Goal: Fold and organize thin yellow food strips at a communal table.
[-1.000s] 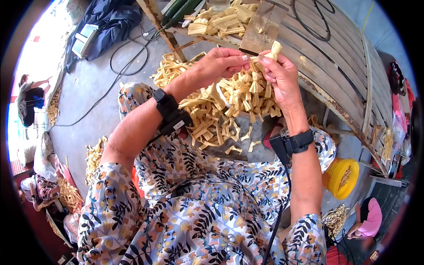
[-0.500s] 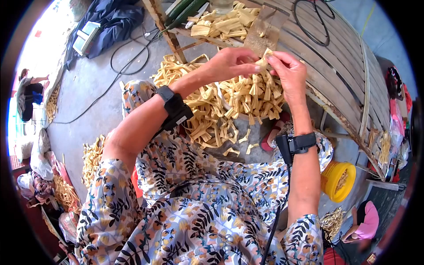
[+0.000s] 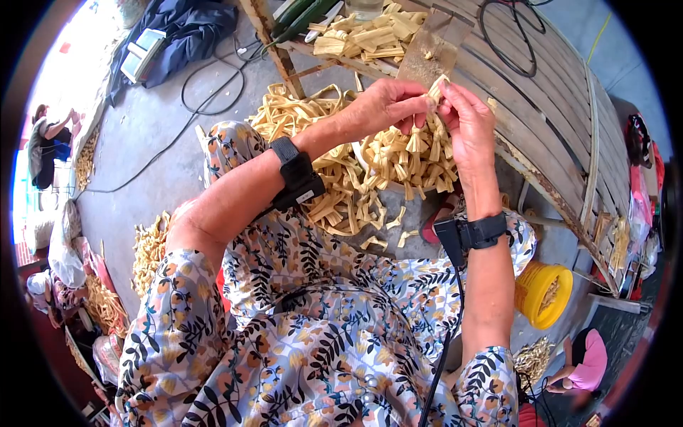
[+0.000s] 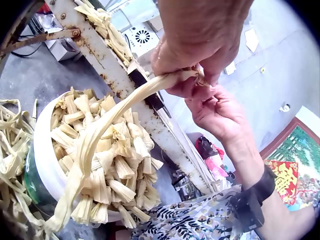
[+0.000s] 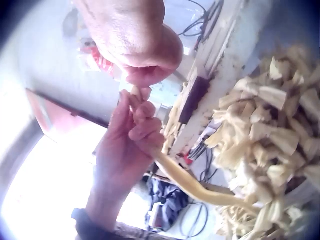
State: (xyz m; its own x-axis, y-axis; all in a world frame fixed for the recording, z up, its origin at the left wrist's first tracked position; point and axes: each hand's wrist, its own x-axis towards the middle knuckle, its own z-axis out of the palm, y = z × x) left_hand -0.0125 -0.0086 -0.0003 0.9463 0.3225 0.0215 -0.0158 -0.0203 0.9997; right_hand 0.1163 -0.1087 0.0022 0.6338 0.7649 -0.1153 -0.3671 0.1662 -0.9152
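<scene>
My left hand [image 3: 398,103] and right hand [image 3: 471,132] meet in front of me, above a heap of knotted pieces. Between their fingertips is the bunched end of a pale yellow strip [image 3: 437,88] that looks like tofu skin. In the left wrist view the strip [image 4: 102,117] hangs down in a long tail from the left hand, whose fingers curl round it. The right fingers pinch its end close beside the left ones. Below, a white-rimmed bucket [image 4: 44,142] is heaped with short tied knots [image 4: 117,165]. Fingers partly hide the end of the strip.
Loose long strips [image 3: 288,114] lie left of the bucket. A slatted wooden rack [image 3: 548,121] with a rusty frame stands on the right, more pieces [image 3: 370,35] on its far end. A yellow bucket [image 3: 544,295] is near my right knee. A black cable [image 3: 167,153] crosses the floor.
The hands have come closer together. The strip's end, upright above the right fingers earlier, is now bunched between both hands' fingertips.
</scene>
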